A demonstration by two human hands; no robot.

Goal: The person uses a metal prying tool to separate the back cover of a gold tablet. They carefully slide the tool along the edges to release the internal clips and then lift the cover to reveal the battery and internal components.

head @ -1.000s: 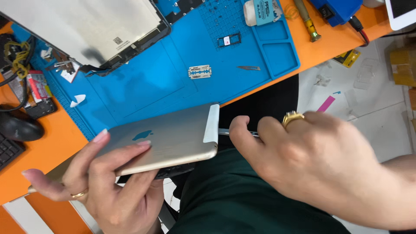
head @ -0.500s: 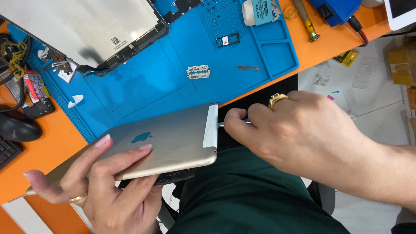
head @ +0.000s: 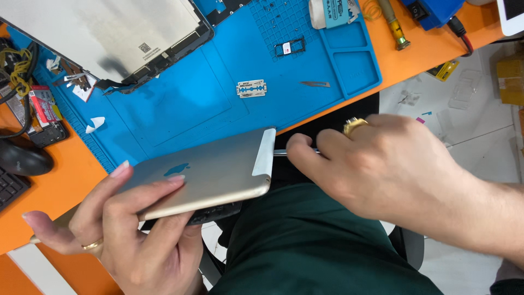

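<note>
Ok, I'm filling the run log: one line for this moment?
left hand: holds gold tablet shell | right hand: thin metal tool at shell's white end strip | razor blade on blue mat

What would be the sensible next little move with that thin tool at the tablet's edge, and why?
Probably slide the thin metal tool a little along the edge. The right hand pinches it with its tip at the white end strip of the gold tablet shell, which the left hand holds tilted over the lap. Sliding gently seems safer than prying hard.
</note>
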